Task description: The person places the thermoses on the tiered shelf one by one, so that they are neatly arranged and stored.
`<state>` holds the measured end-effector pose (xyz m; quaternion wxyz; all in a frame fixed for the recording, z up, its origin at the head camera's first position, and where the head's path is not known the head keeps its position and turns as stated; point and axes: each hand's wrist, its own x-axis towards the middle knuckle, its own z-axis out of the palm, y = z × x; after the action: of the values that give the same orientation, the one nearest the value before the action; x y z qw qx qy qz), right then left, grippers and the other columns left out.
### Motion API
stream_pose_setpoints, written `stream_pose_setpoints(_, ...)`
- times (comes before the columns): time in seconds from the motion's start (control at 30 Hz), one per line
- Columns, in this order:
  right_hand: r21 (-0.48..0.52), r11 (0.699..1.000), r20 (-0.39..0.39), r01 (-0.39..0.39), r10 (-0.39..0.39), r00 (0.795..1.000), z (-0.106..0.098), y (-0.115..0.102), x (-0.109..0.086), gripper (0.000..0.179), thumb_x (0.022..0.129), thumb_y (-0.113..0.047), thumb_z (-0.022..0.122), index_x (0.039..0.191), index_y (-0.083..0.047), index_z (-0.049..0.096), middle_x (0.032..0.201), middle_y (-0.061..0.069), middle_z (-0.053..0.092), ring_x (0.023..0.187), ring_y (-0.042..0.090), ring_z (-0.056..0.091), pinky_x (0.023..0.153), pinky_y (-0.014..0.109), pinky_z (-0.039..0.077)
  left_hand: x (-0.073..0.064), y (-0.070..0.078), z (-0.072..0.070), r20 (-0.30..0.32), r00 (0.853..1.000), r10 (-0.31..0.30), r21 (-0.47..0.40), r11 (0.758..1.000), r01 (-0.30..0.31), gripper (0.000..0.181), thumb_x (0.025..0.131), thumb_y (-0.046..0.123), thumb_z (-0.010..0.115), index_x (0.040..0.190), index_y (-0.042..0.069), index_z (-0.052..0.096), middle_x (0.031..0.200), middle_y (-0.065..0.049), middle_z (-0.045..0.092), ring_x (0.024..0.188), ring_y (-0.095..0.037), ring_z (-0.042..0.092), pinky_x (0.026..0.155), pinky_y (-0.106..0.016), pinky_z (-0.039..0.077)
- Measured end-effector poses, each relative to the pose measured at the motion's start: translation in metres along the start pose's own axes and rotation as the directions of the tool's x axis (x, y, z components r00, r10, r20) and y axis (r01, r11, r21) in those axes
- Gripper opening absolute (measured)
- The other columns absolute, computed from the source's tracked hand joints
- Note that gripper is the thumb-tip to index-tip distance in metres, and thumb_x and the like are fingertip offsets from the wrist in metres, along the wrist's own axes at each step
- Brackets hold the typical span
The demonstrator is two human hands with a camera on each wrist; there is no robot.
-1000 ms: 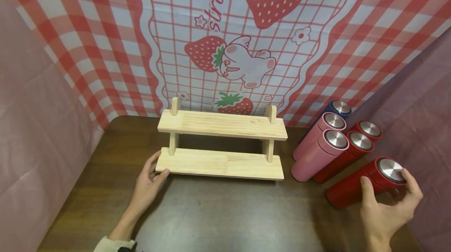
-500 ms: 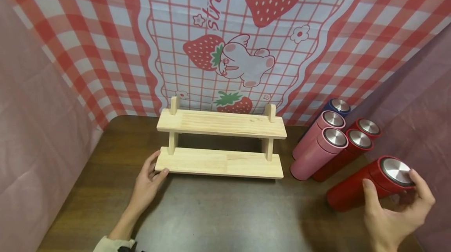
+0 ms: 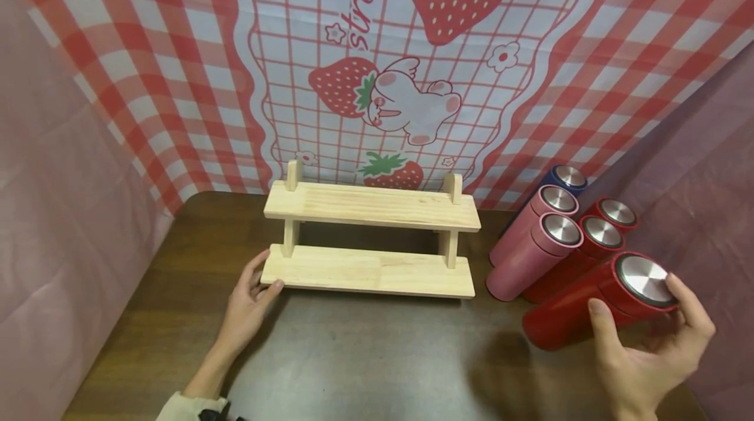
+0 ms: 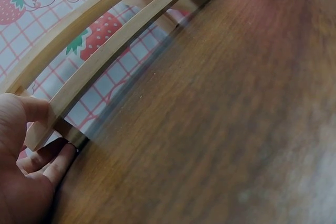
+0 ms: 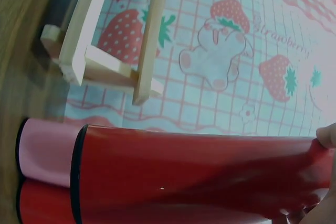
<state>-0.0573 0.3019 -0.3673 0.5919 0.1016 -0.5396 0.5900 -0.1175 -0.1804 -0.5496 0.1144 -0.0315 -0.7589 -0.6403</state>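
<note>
On the table stands a two-tier wooden shelf rack (image 3: pixel 365 270), pale and bare, with its lower board in front. My left hand (image 3: pixel 247 306) grips the left end of that lower board, thumb at the front edge; the left wrist view shows fingers below the board (image 4: pixel 100 69). At the right, my right hand (image 3: pixel 654 355) holds a red thermos flask (image 3: pixel 574 313) near its steel lid, thumb and fingers on opposite sides. The flask leans, lid toward me, and its shadow falls apart from its base. Some right-hand fingers are hidden behind it.
Several flasks stand close together right of the rack: two pink, with a front one (image 3: pixel 524 270), two red, including a rear one (image 3: pixel 615 211), and a blue one (image 3: pixel 549 182) at the back. A strawberry-print cloth (image 3: pixel 377 80) hangs behind; a pink curtain (image 3: pixel 713 211) borders the right.
The red flask in my right hand has first shifted slightly right, then moved left toward the other flasks, its shadow spreading on the table. My left hand and the rack have stayed put.
</note>
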Motion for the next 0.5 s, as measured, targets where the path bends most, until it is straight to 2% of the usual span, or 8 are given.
stream_pose_setpoints(0.07,0.009,1.000,0.018,0.008,-0.008,1.000,0.004,0.000,-0.002,0.065,0.068,0.007,0.095,0.119,0.021,0.057,0.117,0.023,0.072,0.104,0.024,0.072,0.096,0.024,0.057,0.000,0.005,0.001,0.003,1.000,-0.010,-0.009,1.000,0.010,0.068,0.107,0.017,0.077,0.167,0.009,0.045,0.152,-0.039,0.058,0.122,-0.006,0.065,0.093,-0.011,0.054)
stream_pose_setpoints(0.23,0.015,1.000,0.066,0.024,-0.025,0.998,0.011,0.004,-0.008,0.068,0.069,0.005,0.097,0.121,0.023,0.057,0.118,0.024,0.073,0.105,0.024,0.072,0.098,0.024,0.055,-0.001,0.018,0.003,0.007,0.997,-0.083,0.004,0.997,0.083,0.070,0.107,0.007,0.075,0.168,0.003,0.041,0.155,-0.036,0.057,0.122,-0.002,0.063,0.095,-0.009,0.052)
stream_pose_setpoints(0.37,0.028,0.999,0.118,0.031,-0.034,0.992,0.018,0.008,-0.013,0.067,0.071,0.008,0.095,0.124,0.024,0.056,0.119,0.025,0.073,0.107,0.025,0.072,0.098,0.025,0.055,-0.001,0.021,0.002,0.012,0.994,-0.111,0.012,0.994,0.110,0.072,0.107,0.003,0.073,0.170,0.002,0.038,0.157,-0.035,0.056,0.120,0.006,0.060,0.095,-0.008,0.050)
stream_pose_setpoints(0.5,0.032,0.999,0.182,0.022,-0.028,0.983,0.024,0.011,-0.019,0.068,0.074,0.009,0.093,0.127,0.025,0.055,0.121,0.024,0.073,0.107,0.023,0.072,0.094,0.022,0.056,-0.001,0.021,0.002,0.016,0.993,-0.116,-0.001,0.993,0.116,0.071,0.107,0.003,0.073,0.169,0.003,0.039,0.157,-0.034,0.057,0.118,0.008,0.060,0.096,-0.009,0.051)
